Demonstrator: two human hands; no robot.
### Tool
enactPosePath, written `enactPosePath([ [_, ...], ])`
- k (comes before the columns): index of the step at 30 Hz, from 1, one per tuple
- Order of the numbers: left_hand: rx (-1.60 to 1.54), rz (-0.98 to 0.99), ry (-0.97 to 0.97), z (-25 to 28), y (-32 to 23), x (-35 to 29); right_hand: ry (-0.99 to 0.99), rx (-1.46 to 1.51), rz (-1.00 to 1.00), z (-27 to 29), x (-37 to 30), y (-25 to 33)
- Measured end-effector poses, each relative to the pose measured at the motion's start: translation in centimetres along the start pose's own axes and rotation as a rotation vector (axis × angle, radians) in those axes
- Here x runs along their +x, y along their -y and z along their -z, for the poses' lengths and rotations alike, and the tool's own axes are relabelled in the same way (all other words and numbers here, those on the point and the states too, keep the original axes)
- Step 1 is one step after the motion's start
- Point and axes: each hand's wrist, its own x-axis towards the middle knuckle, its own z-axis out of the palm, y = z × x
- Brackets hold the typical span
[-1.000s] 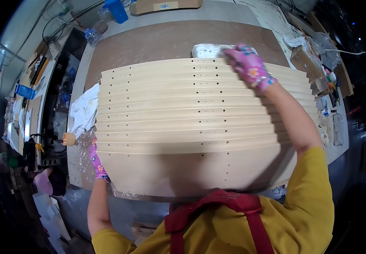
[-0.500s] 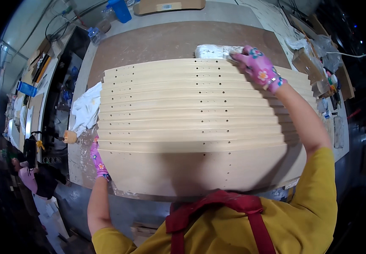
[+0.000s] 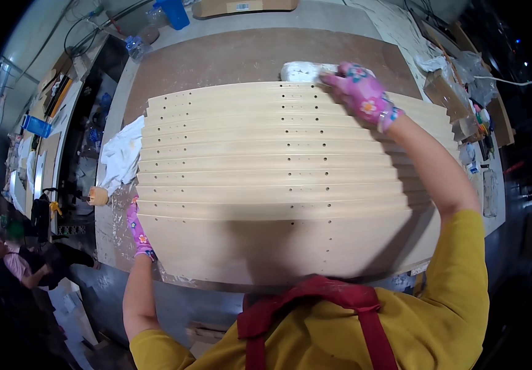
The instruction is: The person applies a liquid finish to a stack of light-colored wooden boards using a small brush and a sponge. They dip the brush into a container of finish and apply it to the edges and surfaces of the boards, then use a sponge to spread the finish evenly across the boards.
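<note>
A row of light wooden boards (image 3: 235,246) lies overlapped in steps before me, with small dark holes drilled in lines across them. My right hand (image 3: 364,95), in a pink flowered glove, is over the far edge of the boards. Its fingers are bent together beside a long white mottled block-like thing (image 3: 300,71); what they hold, if anything, is hidden. At the boards' left edge, my left hand (image 3: 139,231) wears a matching glove. Its fingers stretch out along the edge, partly out of sight.
The boards rest on a brown worktable (image 3: 216,58). A white cloth (image 3: 121,154) and a tan cup-shaped piece (image 3: 98,196) lie at its left. Boxes, plastic bags and small tools crowd the right side (image 3: 463,117). A person (image 3: 25,262) is at the far left.
My right hand has shifted slightly left along the far edge. My left hand still lies by the boards' left edge. The person at far left shows more. The whole view has shifted a little.
</note>
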Motion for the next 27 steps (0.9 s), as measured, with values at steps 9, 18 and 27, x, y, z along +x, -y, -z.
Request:
enactPosePath([
  [9, 0.002, -0.002, -0.001, 0.0, 0.0, -0.1, -0.064, 0.025, 0.006, 1.1, -2.2, -2.0],
  [18, 0.003, -0.011, -0.001, 0.0, -0.1, 0.5, -0.103, -0.165, 0.050, -0.8, 2.2, 3.5],
  [27, -0.010, -0.022, 0.012, -0.5, -0.2, 0.6, -0.156, -0.135, 0.006, -0.9, 0.8, 7.4],
])
